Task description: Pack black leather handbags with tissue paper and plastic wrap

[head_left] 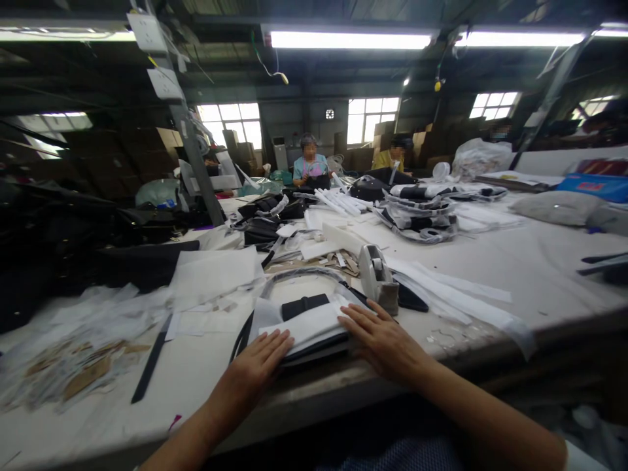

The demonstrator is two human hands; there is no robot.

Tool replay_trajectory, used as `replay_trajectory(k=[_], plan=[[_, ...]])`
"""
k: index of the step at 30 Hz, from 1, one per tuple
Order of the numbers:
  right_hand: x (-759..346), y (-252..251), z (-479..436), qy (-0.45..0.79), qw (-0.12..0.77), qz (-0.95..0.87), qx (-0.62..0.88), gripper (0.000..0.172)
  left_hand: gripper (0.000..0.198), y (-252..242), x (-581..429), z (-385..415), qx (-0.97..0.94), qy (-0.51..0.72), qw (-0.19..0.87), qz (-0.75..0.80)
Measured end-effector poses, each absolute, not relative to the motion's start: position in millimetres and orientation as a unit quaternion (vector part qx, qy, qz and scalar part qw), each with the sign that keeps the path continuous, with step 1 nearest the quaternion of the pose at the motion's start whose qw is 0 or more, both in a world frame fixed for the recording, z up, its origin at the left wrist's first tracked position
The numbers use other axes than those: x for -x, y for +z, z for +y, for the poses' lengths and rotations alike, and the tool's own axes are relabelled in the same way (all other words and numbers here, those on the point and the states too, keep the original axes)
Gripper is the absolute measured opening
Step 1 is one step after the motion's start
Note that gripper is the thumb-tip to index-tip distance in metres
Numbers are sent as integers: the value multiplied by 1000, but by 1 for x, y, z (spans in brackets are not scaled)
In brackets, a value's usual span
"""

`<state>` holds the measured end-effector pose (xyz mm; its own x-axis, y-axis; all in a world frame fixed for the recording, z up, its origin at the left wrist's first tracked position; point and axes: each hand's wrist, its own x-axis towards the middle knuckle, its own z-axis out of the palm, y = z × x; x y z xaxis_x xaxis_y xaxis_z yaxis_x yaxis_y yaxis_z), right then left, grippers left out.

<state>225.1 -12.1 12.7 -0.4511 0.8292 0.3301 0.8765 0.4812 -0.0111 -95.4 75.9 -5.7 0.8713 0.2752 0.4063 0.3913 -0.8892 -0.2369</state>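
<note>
A black handbag [314, 354] lies flat at the table's front edge, its curved handle [299, 273] wrapped in clear film and pointing away from me. White padding sheet [309, 325] lies folded across the bag. My left hand [260, 356] rests on the sheet's left end, fingers stretched out flat. On its right end lies my right hand [380, 333], fingers extended and slightly spread. Just beyond that hand stands a grey tape dispenser [377, 271]. Part of the bag's flap [304, 305] shows black behind the sheet.
Clear bags and brown scraps [88, 376] cover the left side, near a black strap [152, 360]. White foam strips [451, 294] lie to the right. Wrapped black handles [417, 212] are piled farther back. A co-worker [310, 167] sits across the table. A metal post [196, 157] rises at left.
</note>
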Motion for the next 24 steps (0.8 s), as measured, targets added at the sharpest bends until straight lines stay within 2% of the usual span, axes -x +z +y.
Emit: replay_trajectory(k=[3, 8, 16, 24], plan=[[-195, 15, -8, -79, 167, -868, 462, 67, 44, -16, 86, 70, 941, -217, 190, -174], [-176, -6, 10, -71, 173, -889, 418, 53, 49, -26, 71, 55, 924, -219, 246, -193], [-170, -13, 7, -44, 193, -873, 446, 52, 49, -34, 80, 46, 911, -235, 220, -258], [-167, -13, 0, -24, 185, -868, 460, 55, 52, -33, 84, 51, 913, -255, 226, -223]])
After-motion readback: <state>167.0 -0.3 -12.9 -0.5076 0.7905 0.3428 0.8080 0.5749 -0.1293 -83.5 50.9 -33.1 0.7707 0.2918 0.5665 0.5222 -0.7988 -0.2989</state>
